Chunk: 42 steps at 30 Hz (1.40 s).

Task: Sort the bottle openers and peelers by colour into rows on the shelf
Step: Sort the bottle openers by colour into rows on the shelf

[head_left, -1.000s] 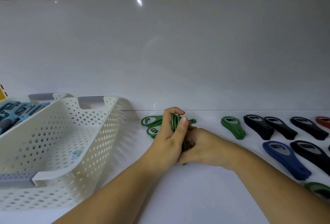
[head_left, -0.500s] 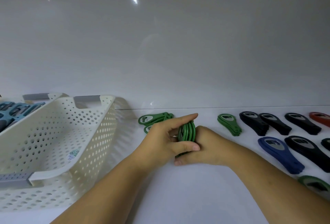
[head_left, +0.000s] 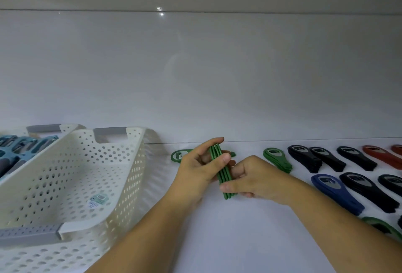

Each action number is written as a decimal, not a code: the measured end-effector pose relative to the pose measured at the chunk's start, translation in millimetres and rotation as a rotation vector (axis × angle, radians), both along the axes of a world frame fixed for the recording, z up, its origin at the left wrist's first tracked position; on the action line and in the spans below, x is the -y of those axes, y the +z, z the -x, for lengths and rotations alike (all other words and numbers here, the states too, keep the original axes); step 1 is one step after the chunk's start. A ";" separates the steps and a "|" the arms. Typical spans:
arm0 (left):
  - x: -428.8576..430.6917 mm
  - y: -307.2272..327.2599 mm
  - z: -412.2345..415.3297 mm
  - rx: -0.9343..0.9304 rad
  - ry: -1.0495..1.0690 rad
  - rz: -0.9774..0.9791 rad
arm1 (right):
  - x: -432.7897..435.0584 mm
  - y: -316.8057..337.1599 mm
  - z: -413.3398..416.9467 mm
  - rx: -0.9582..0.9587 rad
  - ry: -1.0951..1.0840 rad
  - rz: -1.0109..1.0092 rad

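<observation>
Change: The green bundle (head_left: pixel 221 172) of bottle openers now shows more of its length between your hands. Your left thumb has moved up onto its side, and your right thumb has closed over its near end.
Shelf: The white shelf (head_left: pixel 217 240) carries everything. The bare patch lies under and in front of your hands.
Basket: The perforated basket (head_left: pixel 121 185) sits to the left, well apart from the bundle.
Left grip: Your left hand (head_left: pixel 195 170) is clamped on the far half of the bundle, forefinger over the top end and thumb on the side.
Right grip: Your right hand (head_left: pixel 256 179) is wrapped round the near end, so both hands hold the same bundle.
Bundle: It is held on edge, just over the shelf. Its long axis runs from the back wall towards you, leaning slightly right.
Row: The green stack (head_left: pixel 277 160) lies to the right, beside your right hand. A lone green opener (head_left: pixel 177 155) lies behind your left hand.
Judgement: The gap between those two greens looks like the target. It is under the bundle already, so you probably need only tip it flat.
</observation>
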State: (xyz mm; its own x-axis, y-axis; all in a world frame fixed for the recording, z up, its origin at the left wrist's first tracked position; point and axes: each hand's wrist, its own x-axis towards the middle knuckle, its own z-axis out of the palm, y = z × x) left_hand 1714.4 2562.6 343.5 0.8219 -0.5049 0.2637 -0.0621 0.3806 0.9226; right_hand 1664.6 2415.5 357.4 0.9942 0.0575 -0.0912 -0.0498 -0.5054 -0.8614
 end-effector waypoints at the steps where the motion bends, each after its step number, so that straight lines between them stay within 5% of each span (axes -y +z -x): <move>1: -0.4 0.0 -0.4 -0.023 -0.008 0.020 | -2.9 1.7 0.8 0.006 -0.011 -0.005; 6: 0.5 -4.2 -4.5 -0.121 -0.006 0.072 | -10.6 1.0 0.5 -0.017 -0.104 -0.053; 10: 1.5 -5.6 -3.5 -0.081 -0.015 -0.059 | -6.7 0.0 15.2 -0.030 -0.268 0.098; 19: -2.9 -16.0 -22.2 0.041 0.469 -0.252 | 50.6 24.2 70.8 -0.357 -0.487 0.700; 27: -15.2 -17.6 -28.8 -0.105 0.723 -0.159 | 67.5 31.4 60.3 -0.437 -0.522 0.731; 31: -13.6 -18.2 -30.6 -0.103 0.740 -0.162 | 62.8 42.6 55.1 -0.205 -0.558 0.910; 34: -9.2 -17.9 -32.2 -0.102 0.709 -0.145 | 42.9 36.0 42.4 -0.018 -0.512 0.821; 42: -7.8 -13.6 -30.5 -0.158 0.697 -0.112 | -4.2 -13.8 -20.1 0.020 -0.403 0.638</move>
State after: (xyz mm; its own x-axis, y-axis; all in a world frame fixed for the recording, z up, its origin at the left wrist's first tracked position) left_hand 1744.9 2570.4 329.9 0.9867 0.1340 0.0923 -0.1186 0.2042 0.9717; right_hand 1684.7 2419.8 343.6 0.9288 -0.3691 0.0339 -0.3238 -0.8523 -0.4107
